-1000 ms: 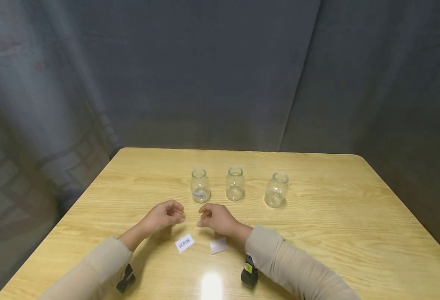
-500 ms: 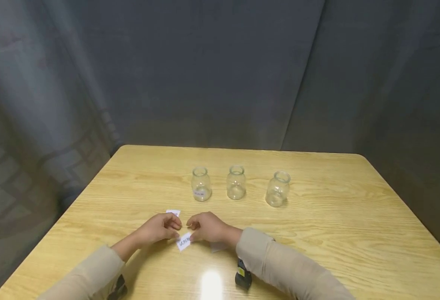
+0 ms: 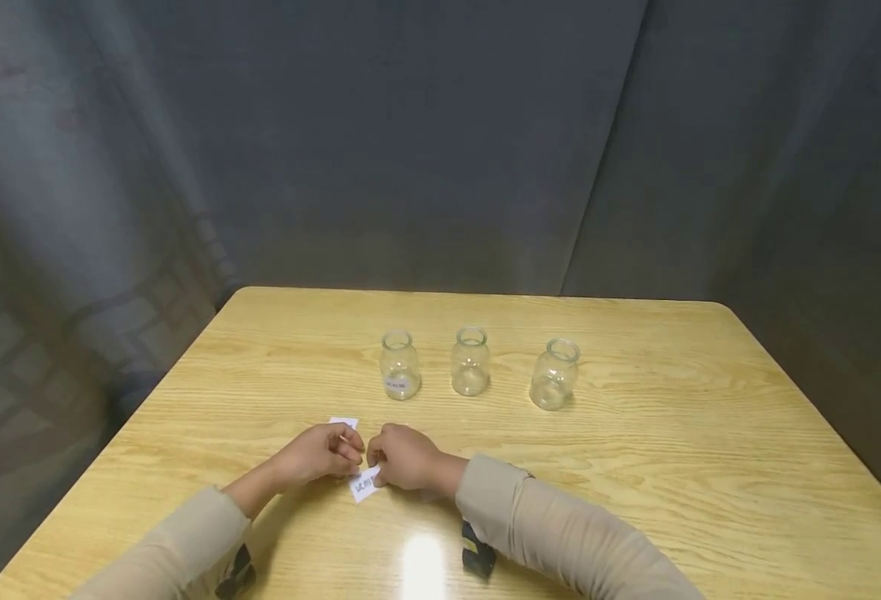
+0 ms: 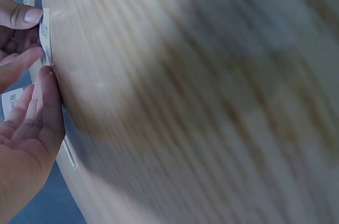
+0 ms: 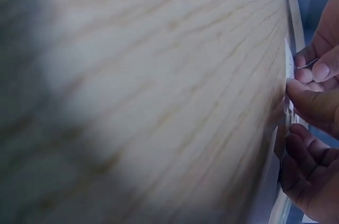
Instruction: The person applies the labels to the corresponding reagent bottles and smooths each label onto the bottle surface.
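Observation:
A small white label (image 3: 363, 484) with dark printed characters lies on the wooden table between both hands. My left hand (image 3: 320, 452) is at its upper left corner, thumb tip right at the edge, fingers loosely bent. From the right, my right hand (image 3: 404, 457) covers the label's right corner, its thumb touching that edge; a gap shows between thumb and fingers. The left wrist view has the label (image 4: 46, 33) edge-on between the two hands. Another white label (image 3: 343, 422) lies beyond my left hand, partly covered. Under my right hand a third label (image 3: 431, 496) is mostly hidden.
Three lidless clear glass jars stand upright in a row beyond the hands: a left jar (image 3: 399, 367) with a printed label low on its front, a middle jar (image 3: 471, 363) and a right jar (image 3: 554, 375), both without one. A grey curtain (image 3: 425, 150) hangs behind the table.
Both hands have come back toward the body from near the left jar, uncovering the far label. My right hand has moved left over the near label's corner and now hides most of the third label.

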Motion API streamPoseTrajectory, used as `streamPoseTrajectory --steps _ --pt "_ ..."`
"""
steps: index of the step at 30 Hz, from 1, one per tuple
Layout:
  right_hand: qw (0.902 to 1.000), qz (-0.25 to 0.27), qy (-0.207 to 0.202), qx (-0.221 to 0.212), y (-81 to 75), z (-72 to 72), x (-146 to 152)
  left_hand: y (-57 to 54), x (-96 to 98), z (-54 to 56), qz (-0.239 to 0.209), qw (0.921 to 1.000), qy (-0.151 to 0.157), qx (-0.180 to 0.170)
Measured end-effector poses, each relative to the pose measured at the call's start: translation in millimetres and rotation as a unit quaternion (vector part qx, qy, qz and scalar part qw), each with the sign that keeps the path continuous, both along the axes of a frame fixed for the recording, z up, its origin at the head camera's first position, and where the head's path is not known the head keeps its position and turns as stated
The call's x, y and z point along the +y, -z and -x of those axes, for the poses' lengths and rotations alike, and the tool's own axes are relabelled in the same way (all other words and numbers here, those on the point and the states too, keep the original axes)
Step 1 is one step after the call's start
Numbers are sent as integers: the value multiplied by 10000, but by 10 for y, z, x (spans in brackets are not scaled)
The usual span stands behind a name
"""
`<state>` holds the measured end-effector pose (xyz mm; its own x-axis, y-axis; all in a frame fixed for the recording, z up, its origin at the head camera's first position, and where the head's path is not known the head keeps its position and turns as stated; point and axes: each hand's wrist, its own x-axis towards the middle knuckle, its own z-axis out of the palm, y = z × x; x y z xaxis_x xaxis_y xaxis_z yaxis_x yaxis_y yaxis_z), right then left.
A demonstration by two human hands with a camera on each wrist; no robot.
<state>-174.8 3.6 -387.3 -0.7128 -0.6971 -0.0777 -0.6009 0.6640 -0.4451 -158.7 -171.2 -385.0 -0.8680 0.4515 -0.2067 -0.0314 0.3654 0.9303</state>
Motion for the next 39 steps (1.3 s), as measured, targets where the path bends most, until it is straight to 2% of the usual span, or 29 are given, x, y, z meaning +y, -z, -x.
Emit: streamPoseTrajectory --steps 7,12,16,21,28,39 --pt "9992 147 250 -284 -17 -11 5 8 0 19 78 9999 100 -23" --pt "9949 628 496 -619 11 -9 26 51 6 30 289 9986 397 220" --pt "9861 1171 655 -985 8 16 67 49 12 41 393 9971 488 440" --pt "9717 1835 893 -1189 0 86 146 -9 77 84 310 9978 232 537" --pt "9527 2478 1181 -1301 -67 150 282 -93 209 146 372 9948 -185 934" --pt "9276 3150 1410 -1430 -146 199 464 -171 360 244 181 9942 -425 975"
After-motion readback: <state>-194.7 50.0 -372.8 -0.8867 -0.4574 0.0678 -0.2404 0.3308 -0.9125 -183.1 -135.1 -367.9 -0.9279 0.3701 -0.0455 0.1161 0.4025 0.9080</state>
